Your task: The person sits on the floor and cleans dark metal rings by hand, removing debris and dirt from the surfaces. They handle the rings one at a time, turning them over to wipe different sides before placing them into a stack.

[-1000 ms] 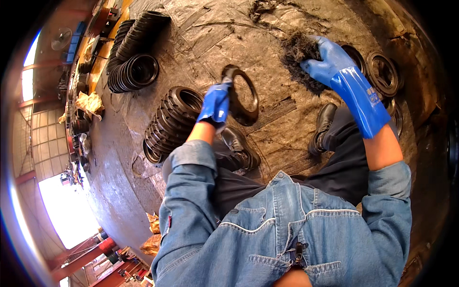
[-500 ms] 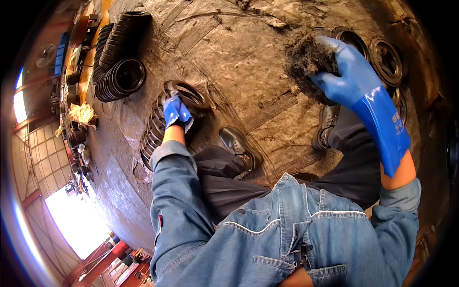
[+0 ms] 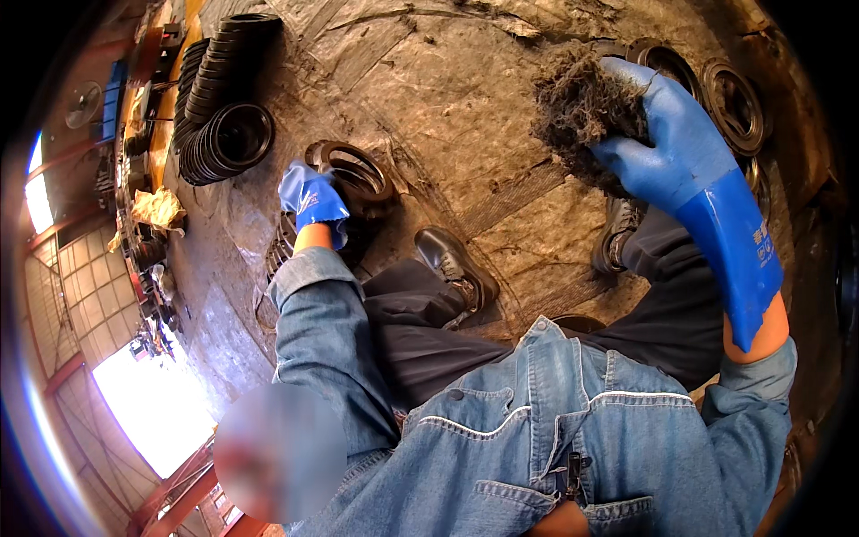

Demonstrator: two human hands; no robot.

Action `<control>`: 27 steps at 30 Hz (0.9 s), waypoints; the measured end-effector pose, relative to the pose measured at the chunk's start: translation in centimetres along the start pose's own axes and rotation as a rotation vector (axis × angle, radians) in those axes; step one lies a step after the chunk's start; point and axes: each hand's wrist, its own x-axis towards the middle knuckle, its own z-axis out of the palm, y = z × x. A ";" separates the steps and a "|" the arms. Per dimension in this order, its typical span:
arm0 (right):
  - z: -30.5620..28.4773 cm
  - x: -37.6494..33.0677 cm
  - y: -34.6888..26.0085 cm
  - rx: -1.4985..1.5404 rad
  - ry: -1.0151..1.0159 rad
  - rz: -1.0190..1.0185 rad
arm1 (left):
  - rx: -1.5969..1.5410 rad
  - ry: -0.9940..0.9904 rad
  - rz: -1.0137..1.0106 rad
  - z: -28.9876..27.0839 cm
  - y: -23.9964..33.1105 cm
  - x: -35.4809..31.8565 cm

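Observation:
My right hand (image 3: 673,143), in a long blue rubber glove, is closed on a dark, shaggy wad of fibre (image 3: 586,112) held up over the floor. My left hand (image 3: 311,195), in a blue glove with a ragged cuff, is at the left side of a dark metal ring (image 3: 362,179). That ring lies tilted on top of a leaning row of similar rings (image 3: 279,246). The left fingers are bunched and partly smeared, so whether they grip a ring does not show. My sleeve and glove hide part of the row.
Long stacks of black rings (image 3: 228,143) lie at the far left. More rings (image 3: 734,106) rest at the far right, past my right hand. Crumpled yellowish paper (image 3: 158,208) sits by the left edge. My shoes (image 3: 455,267) stand on the stained, littered floor (image 3: 465,116).
My left hand has shifted left, off the top ring's near rim toward the row's outer side. My right hand, still holding the wad, has moved slightly right and down.

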 end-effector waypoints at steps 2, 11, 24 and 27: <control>0.0 -0.2 0.0 0.030 0.024 -0.025 | 0.097 -0.099 -0.011 -0.1 -0.9 -0.2; -2.8 -0.6 -3.2 0.030 -0.147 0.146 | 0.289 -0.195 0.099 -1.2 -2.3 -1.0; -3.2 1.2 -4.6 0.064 -0.079 0.092 | -1.064 -0.611 0.064 -17.1 10.5 -6.8; -4.3 1.6 -4.8 0.078 -0.027 0.221 | -1.104 -0.676 0.187 -20.0 11.8 -8.1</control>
